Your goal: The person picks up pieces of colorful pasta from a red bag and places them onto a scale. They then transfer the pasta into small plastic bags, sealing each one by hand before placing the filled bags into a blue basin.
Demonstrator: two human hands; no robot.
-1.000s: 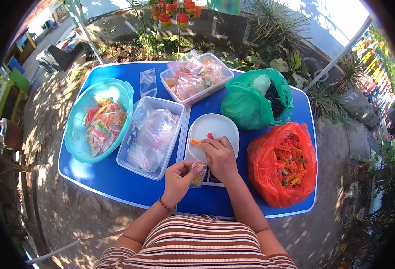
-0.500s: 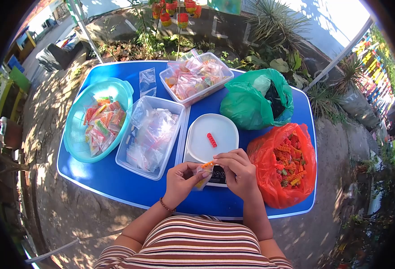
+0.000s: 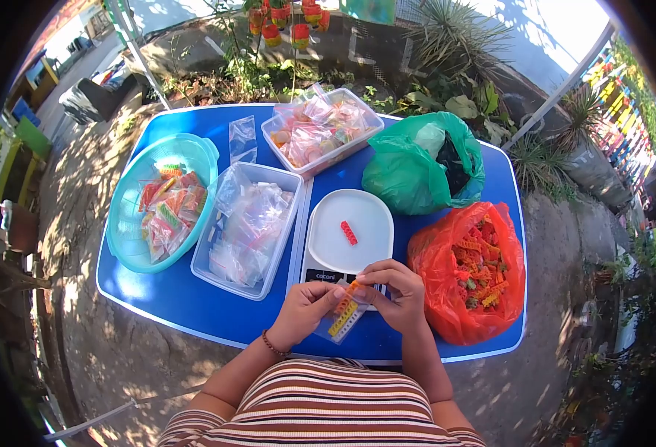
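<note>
My left hand [image 3: 304, 309] is closed, pinching the edge of a small clear plastic bag [image 3: 333, 337] above the front of the scale. Inside the bag is a yellow ridged piece [image 3: 343, 319]. An orange ridged piece [image 3: 346, 300] sits at the bag's mouth, partly in it. At its top end, the closed fingers of my right hand [image 3: 398, 296] grip the orange piece; those fingertips partly hide it. A red ridged piece [image 3: 349, 232] lies on the white plate of the digital scale [image 3: 369, 253], just beyond both hands.
Right of the scale stands a red bag [image 3: 436, 253] of ridged pieces, with a green bag [image 3: 398, 179] behind. To the left are a tub [image 3: 298, 223] of clear bags and a turquoise basin [image 3: 123, 223] of filled bags. Another tub [image 3: 328, 160] holds packets on the blue table [image 3: 171, 309].
The orange piece has gone lower into the bag. The bag now hangs flatter, showing the yellow piece clearly, and my hands have shifted slightly, uncovering the scale's display.
</note>
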